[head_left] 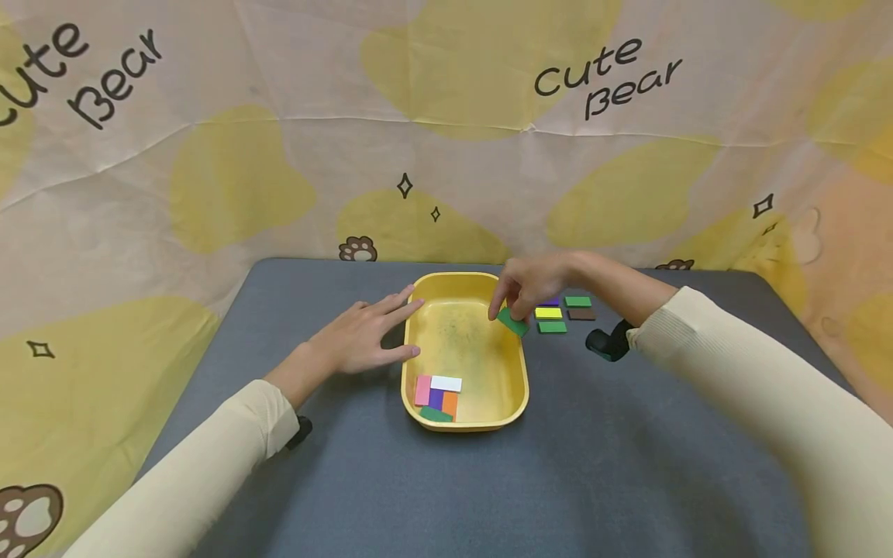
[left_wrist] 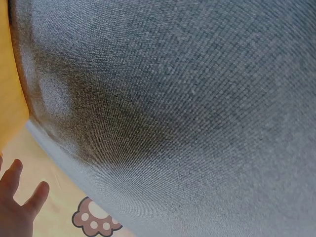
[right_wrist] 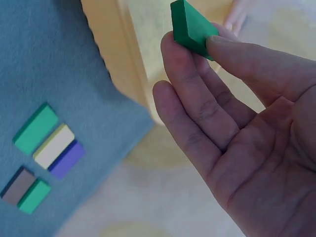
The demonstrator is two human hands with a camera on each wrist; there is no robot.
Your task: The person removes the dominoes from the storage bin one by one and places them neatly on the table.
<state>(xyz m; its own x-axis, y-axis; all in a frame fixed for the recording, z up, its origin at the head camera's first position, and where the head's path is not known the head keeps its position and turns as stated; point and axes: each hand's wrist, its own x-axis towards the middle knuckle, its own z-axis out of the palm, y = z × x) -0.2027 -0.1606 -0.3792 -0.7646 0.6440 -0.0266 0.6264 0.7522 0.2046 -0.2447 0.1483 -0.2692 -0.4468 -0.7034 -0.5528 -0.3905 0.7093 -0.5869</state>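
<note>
My right hand pinches a green block between thumb and fingertips, over the right rim of the yellow tray. Close up in the right wrist view, the same green block is flat and rectangular, held tilted. Spread fingers of my left hand rest at the tray's left rim, gripping nothing. In the tray's near left corner lie a pink block, a white block, a purple block, an orange block and a green block, set close together.
Right of the tray, a yellow block, a brown block, a purple block and two green blocks lie on the grey cloth-covered table. A printed curtain hangs behind the table's far edge.
</note>
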